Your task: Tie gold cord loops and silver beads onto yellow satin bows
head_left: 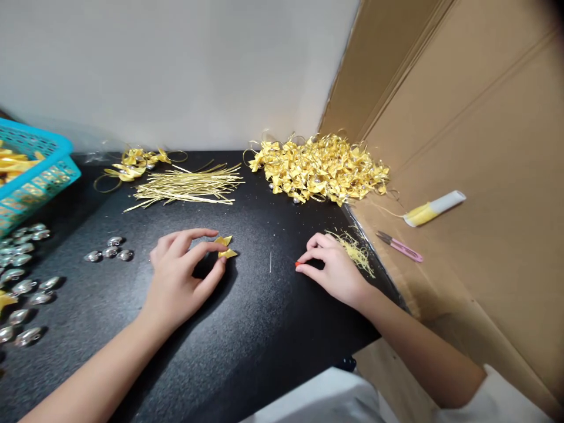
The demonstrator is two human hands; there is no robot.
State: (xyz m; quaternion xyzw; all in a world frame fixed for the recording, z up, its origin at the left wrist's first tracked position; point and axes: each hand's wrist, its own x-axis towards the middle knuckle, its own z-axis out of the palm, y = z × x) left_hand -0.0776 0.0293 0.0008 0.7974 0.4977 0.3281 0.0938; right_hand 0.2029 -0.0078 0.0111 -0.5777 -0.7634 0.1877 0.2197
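My left hand [183,276] pinches a small folded piece of yellow ribbon [228,254] between thumb and fingers, just above the black table. Between the two hands a thin needle [270,262] lies upright in the view on the tabletop. With thumb and fingertips, my right hand [337,270] holds a tiny red-orange piece [297,264], too small to name. Beside that hand, partly behind it, is a tangle of yellow thread ends [359,252]. Several silver oval beads [111,251] lie left of my left hand.
A blue basket [66,147] with yellow ribbon pieces stands at the left, with more silver beads [24,286] in front. Gold cords [189,187] and a heap of yellow bows [321,167] lie at the back. Pink-handled snips [403,247] and a thread spool [434,208] rest on cardboard at right.
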